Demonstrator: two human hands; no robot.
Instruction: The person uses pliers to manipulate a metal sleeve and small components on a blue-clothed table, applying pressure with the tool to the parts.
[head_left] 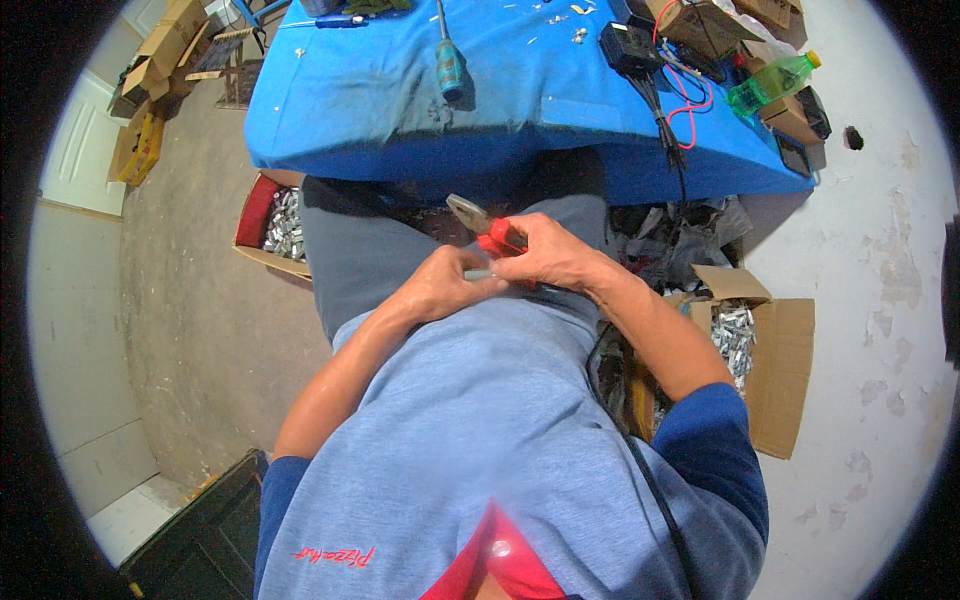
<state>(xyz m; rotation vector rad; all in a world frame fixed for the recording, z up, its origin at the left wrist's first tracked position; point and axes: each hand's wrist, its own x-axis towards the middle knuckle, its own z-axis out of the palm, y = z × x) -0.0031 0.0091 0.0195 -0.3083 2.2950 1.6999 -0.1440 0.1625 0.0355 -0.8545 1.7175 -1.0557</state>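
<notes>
The person sits close against the blue table (400,100), and both hands meet over the lap, just below its near edge. The right hand (550,255) is curled tight around the red handles of a pair of pliers (485,228), whose grey jaws point up and left toward the table. The left hand (450,285) has its fingers pressed together, pinching a small grey metal piece (478,274) that pokes out toward the right hand, just under the pliers. On the table, a screwdriver (448,60) lies near the middle, and a black box with red and black wires (632,48) sits to its right, beside a green bottle (772,82). Below the table, a cardboard box of silvery metal parts (275,225) stands at the person's left, another box (745,340) at the right.
</notes>
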